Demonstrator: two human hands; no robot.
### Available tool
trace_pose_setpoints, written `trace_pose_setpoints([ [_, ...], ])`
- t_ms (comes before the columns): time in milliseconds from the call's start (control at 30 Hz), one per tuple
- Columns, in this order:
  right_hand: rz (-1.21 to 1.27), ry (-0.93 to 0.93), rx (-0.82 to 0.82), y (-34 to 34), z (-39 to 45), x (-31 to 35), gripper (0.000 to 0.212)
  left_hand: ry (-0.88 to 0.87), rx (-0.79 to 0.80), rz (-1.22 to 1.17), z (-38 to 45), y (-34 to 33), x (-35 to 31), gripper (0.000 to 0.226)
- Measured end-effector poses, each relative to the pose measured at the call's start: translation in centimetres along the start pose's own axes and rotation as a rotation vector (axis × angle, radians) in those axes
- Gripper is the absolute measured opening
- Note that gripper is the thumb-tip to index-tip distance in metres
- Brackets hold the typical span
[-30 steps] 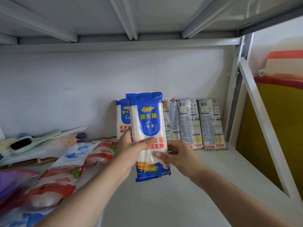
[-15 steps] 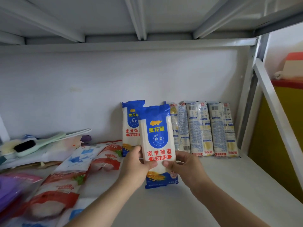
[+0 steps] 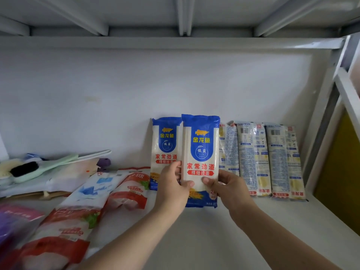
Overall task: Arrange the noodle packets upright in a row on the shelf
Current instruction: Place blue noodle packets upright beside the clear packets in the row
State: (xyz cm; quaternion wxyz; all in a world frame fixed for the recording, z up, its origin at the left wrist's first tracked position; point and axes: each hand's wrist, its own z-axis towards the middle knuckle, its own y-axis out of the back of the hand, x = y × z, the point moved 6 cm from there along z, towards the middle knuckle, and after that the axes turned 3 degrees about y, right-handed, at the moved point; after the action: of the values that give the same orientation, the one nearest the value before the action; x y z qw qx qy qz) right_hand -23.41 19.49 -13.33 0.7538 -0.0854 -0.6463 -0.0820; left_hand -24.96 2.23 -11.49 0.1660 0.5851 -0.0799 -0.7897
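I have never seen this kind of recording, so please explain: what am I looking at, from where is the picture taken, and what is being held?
There is no machine here. A person wears a camera on the head, so you look forward and down along their own two arms into a white shelf.

The left hand and the right hand both hold one blue and white noodle packet upright, each grip near its lower part. Whether its bottom edge touches the shelf, I cannot tell.

Behind it, a second blue packet leans upright against the back wall. To the right stand pale noodle packets in a row, turned backwards and upside down.

On the left lie red and white bags flat, and further back a green brush.
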Motion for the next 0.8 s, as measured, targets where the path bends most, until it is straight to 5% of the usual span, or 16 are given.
trace_pose_setpoints([
  [800,-0.409,0.126,-0.225,-2.7,5.9,-1.3,0.014,-0.017,-0.121,0.138,6.4,-2.9,2.3,0.035],
])
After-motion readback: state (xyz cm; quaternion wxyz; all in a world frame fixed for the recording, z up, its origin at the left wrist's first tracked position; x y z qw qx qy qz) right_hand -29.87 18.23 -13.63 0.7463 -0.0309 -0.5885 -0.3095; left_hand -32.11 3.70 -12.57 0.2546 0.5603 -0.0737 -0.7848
